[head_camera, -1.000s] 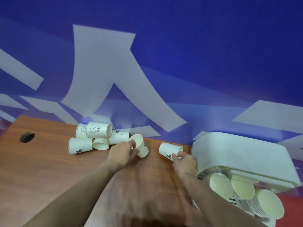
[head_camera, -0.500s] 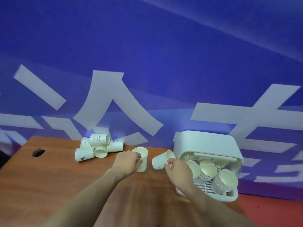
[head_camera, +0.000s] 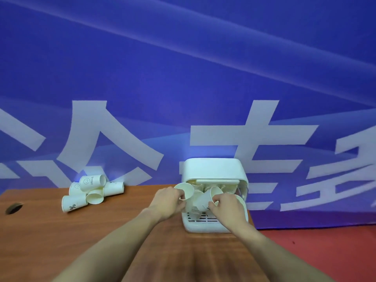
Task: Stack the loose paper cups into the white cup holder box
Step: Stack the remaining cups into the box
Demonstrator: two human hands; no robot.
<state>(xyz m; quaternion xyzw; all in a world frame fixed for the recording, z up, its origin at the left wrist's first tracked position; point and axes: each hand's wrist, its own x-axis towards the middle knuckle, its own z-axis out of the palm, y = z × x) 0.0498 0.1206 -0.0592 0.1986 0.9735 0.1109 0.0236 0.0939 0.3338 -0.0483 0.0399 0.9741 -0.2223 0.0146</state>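
Your left hand (head_camera: 169, 202) grasps a paper cup (head_camera: 184, 191) by its lower wall, fingers curled round it, and the cup's open mouth faces up and toward you. It sits right at the front left of the white cup holder box (head_camera: 213, 168), in front of the box's opening. Your right hand (head_camera: 227, 206) pinches a second paper cup (head_camera: 205, 199) near its base; this one is tilted, its rim pointing up and away toward the box interior, its printed wall facing you. The two held cups are just beside each other, and whether they touch cannot be told.

The box stands at the far right of the wooden surface (head_camera: 81, 241), against the blue backdrop (head_camera: 183, 68) with large white characters. Through its open front you see stacks of nested cups (head_camera: 228, 189) lying inside, and a slotted white floor (head_camera: 201, 219) below them at the front.

Well apart to your left, near the far edge of the surface, a pile of loose cups (head_camera: 91, 192) lies on its sides; the top one reads HELLO with a smiley, and the front one shows a percent sign. Farther left, a dark round hole (head_camera: 13, 208) is cut into the surface. Red floor (head_camera: 325, 251) shows to the right of the surface.
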